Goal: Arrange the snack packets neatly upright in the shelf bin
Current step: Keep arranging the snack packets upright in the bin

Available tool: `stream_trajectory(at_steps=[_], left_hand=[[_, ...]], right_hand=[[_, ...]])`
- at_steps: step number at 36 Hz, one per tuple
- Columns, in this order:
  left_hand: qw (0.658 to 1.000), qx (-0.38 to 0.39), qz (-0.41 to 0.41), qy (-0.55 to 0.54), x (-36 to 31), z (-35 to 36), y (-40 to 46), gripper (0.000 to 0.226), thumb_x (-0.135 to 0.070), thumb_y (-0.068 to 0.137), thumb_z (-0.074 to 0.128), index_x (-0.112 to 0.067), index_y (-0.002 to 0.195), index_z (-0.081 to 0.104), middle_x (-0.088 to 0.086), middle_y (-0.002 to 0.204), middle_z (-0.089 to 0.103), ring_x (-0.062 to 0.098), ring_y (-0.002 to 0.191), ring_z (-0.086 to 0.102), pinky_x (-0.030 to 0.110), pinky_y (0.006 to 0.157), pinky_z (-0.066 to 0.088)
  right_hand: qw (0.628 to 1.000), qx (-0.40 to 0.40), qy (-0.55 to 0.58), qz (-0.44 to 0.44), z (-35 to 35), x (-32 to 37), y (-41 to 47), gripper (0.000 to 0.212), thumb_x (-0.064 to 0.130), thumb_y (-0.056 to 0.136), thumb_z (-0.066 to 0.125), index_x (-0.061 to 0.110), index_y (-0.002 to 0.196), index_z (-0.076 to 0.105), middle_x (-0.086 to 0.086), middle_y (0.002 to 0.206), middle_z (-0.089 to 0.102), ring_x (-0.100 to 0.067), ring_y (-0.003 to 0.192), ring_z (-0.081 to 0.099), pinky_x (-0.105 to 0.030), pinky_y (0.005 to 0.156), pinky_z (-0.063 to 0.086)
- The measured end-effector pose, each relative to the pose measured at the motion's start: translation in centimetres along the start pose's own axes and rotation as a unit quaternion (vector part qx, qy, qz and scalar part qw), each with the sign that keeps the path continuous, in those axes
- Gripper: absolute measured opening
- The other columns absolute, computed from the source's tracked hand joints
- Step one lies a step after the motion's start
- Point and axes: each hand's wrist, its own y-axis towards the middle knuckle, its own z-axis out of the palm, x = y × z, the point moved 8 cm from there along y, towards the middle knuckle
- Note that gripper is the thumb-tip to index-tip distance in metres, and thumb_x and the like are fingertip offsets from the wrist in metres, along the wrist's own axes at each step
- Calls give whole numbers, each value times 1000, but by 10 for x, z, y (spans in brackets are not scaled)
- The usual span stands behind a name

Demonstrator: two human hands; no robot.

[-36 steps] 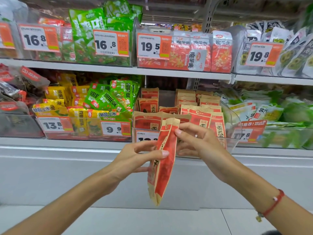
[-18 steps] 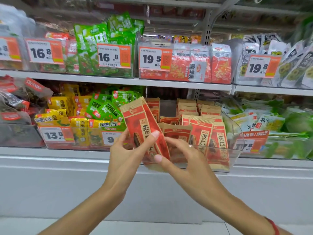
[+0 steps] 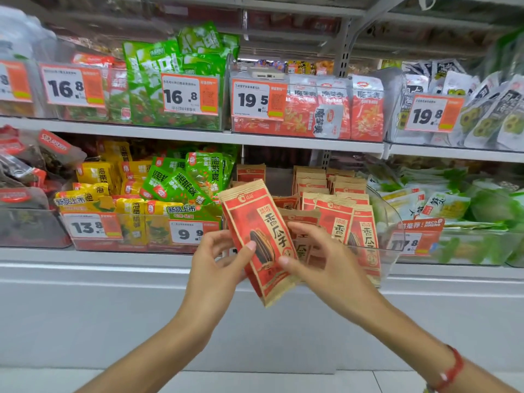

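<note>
A red and tan sunflower-seed packet is held in front of the lower shelf, front face toward me, top tilted left. My left hand grips its left edge with the thumb on the face. My right hand holds its right edge, thumb on the front. Behind them stands the clear shelf bin with several matching packets upright in rows at its right and back. The bin's front left is hidden by the held packet.
Left of the bin is another clear bin of yellow and green packets with price tags. A bin of pale green bags sits to the right. The upper shelf overhangs, carrying more stocked bins. A white base panel lies below.
The packet, hanging edge-on below the bin a second ago, has been raised and turned so its front faces me. Both hands rose with it; the view shifted upward slightly.
</note>
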Motion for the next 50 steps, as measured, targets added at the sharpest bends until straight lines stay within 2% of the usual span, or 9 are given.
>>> stream_trajectory(at_steps=[5,15,17,24,29,37,41,46,50], left_hand=[[1000,-5,20,-16,-7,6,-4,27,-16,83,72,-12,104,56,-1,103,66,-5,74,68,17,60,56],[995,98,-26,16,-8,7,5,67,-60,67,72,-26,124,60,-10,116,68,0,105,64,22,82,55],[988,146,-50,18,-5,14,3,58,-60,72,67,-28,120,63,-13,110,71,0,103,66,24,84,53],[982,181,-47,12,-8,16,5,12,-39,69,65,-44,73,75,-18,76,72,-2,74,70,16,60,54],[971,221,-42,79,4,20,0,75,-55,48,69,-37,121,60,-1,107,71,10,98,69,26,83,57],[974,194,-32,113,6,24,-1,54,-50,58,69,-46,111,56,1,111,64,3,93,67,34,87,56],[982,152,-13,109,3,21,-2,47,-50,62,66,-48,107,54,-4,107,62,-1,87,66,35,87,56],[995,51,25,77,-9,6,0,66,-66,53,69,-44,114,55,-11,103,64,-5,84,65,35,85,55],[995,27,43,87,-17,5,-3,67,-69,56,74,-42,115,56,-16,97,63,-1,88,65,22,74,54]], right_hand=[[995,37,-78,-50,26,12,-9,94,46,71,79,45,142,17,31,126,23,20,114,32,-4,86,34],[981,102,155,50,19,6,0,83,29,61,88,45,128,42,18,125,51,9,106,56,-12,85,49],[975,120,177,59,22,9,-3,82,29,59,88,45,127,44,17,125,53,3,110,58,-24,95,51],[967,178,172,61,23,14,-7,52,52,73,66,44,123,53,22,122,58,12,108,56,-23,97,46],[983,40,176,19,5,19,1,41,55,79,57,34,113,64,12,108,69,-4,106,63,-35,97,50],[977,12,211,-10,4,24,-3,21,11,98,50,24,103,66,2,95,74,-10,87,71,-26,68,59],[981,42,188,-34,4,26,-2,24,17,95,55,33,111,63,16,105,71,2,99,65,-16,77,53],[991,89,84,-60,17,29,-11,64,22,80,76,44,132,44,26,124,56,10,116,51,-10,91,45],[992,29,118,-36,9,25,-7,58,20,76,79,39,121,49,19,107,64,8,101,59,-9,78,50]])
